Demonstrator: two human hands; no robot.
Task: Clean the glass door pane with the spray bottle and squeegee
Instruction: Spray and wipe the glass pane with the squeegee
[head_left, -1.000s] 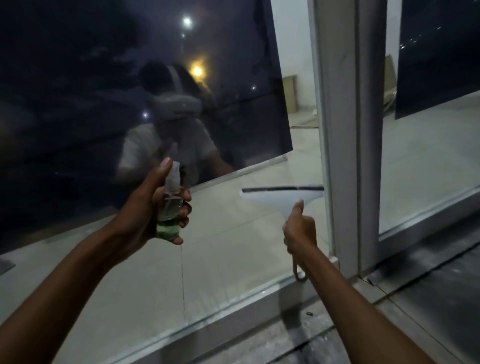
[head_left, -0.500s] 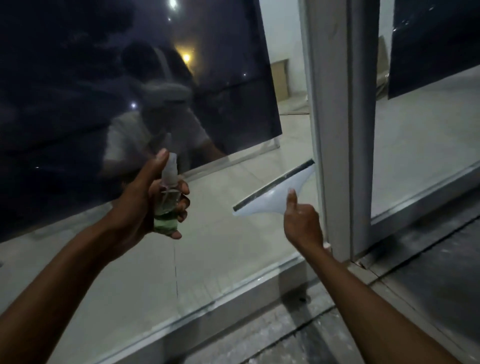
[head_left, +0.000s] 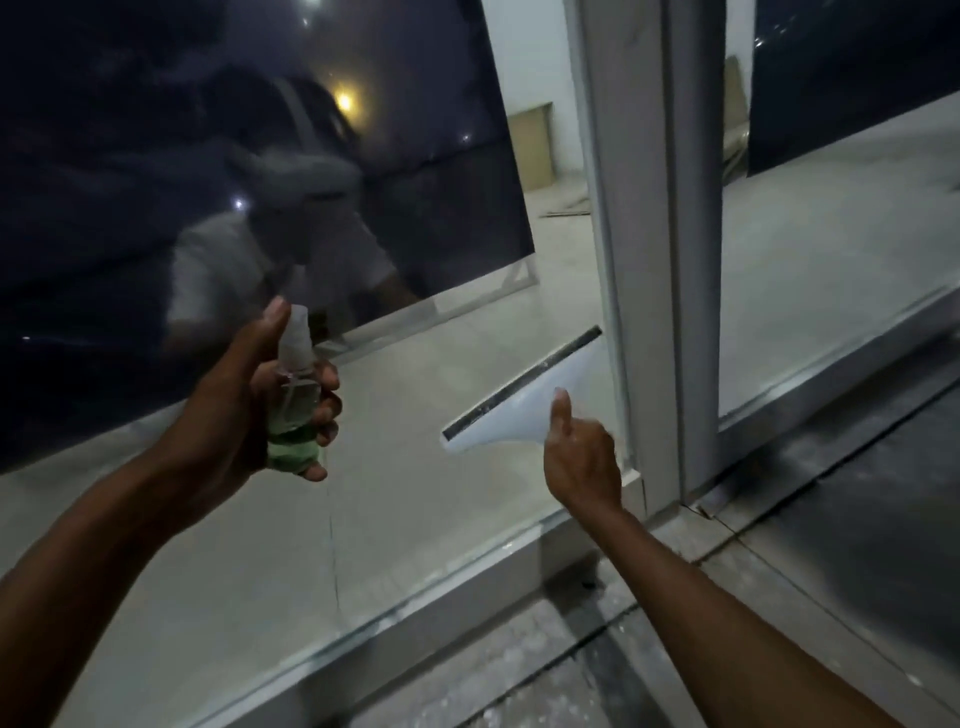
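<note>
While we hold both tools, we list: spray bottle (head_left: 293, 402), light, slick, left hand (head_left: 244, 400) wrapped round its body; squeegee (head_left: 524, 397), stiff, blade tilted above right hand (head_left: 582, 462) gripping its handle. Glass pane (head_left: 363, 234) ahead, fragile; door frame (head_left: 649, 260) just right of that grip; dusty floor (head_left: 519, 675) below.

**Floor and door track**

The grey floor (head_left: 597, 675) runs along the foot of the glass door, speckled with pale dust and crumbs. A metal track (head_left: 810, 467) crosses it at the sill (its surface looks gritty). Behind the glass, a paler floor (head_left: 415, 509) carries a brown cardboard box (head_left: 530, 150) against the far wall.
</note>
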